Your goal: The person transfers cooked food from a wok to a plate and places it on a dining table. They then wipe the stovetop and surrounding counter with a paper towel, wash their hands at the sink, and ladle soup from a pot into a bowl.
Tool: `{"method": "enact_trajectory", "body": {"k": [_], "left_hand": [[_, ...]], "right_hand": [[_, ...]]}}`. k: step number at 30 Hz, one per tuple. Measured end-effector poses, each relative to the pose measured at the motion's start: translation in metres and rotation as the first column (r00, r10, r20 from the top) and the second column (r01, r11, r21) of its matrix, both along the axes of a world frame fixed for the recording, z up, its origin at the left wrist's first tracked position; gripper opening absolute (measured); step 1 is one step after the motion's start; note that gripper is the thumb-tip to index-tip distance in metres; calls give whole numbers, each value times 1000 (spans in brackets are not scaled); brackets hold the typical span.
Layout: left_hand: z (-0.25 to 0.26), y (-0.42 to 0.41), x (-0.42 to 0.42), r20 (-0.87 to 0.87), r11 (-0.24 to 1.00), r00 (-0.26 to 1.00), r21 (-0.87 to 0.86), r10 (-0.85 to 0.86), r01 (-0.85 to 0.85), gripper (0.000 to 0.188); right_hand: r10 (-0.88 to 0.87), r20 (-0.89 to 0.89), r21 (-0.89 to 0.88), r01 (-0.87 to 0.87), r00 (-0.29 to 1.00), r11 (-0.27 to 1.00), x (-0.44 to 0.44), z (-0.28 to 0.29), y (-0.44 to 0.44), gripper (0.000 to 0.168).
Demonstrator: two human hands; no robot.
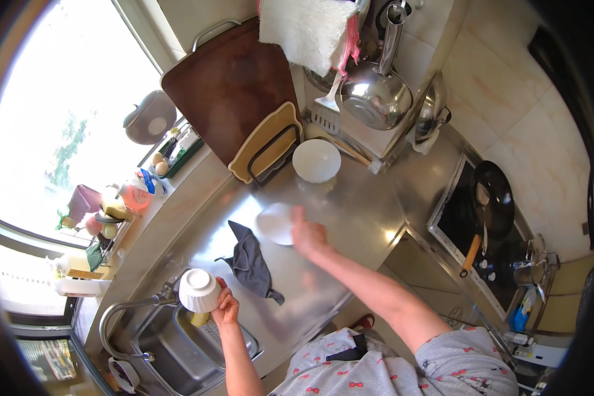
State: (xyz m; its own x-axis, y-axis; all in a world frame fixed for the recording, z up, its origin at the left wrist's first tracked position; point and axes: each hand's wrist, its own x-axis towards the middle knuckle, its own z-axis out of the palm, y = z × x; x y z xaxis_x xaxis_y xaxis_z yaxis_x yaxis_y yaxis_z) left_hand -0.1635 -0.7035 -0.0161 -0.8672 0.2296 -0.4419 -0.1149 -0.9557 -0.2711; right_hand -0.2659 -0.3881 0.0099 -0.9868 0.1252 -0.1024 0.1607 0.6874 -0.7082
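My left hand (225, 306) grips a white fluted bowl (198, 292), tipped so that its foot ring faces up, over the sink's upper edge. Farther out over the counter, my right hand (309, 236) has hold of a second white bowl (275, 223), blurred by motion. A crumpled dark grey cloth (251, 262) lies on the steel countertop between my two hands. Beyond my right hand, another white bowl (317, 161) rests on the counter near a chopping-board rack. What lies inside the bowl in my left hand is hidden.
A steel sink (166, 351) with a curved faucet (110, 317) lies at lower left. Cutting boards (237, 89) lean at the back. Steel pans (376, 94) hang behind the corner. On the right, a black wok (492, 198) sits on the stove. Bottles and eggs line the windowsill.
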Motion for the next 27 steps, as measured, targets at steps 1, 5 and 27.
{"method": "enact_trajectory", "body": {"k": [1,5,27], "left_hand": [[-5,-2,9,14,1000,1000,-16,24,-23,37],[-14,-1,24,38,999,999,-37,35,-34,37],[8,62,25,114,834,973,-502,-201,231,31]], "right_hand": [[232,-71,208,-213,970,955,-3,38,-27,31],[375,-373,406,-214,848,888,-35,79,-80,40],[-525,284,82,525,802,847,-143,-25,139,36]]}}
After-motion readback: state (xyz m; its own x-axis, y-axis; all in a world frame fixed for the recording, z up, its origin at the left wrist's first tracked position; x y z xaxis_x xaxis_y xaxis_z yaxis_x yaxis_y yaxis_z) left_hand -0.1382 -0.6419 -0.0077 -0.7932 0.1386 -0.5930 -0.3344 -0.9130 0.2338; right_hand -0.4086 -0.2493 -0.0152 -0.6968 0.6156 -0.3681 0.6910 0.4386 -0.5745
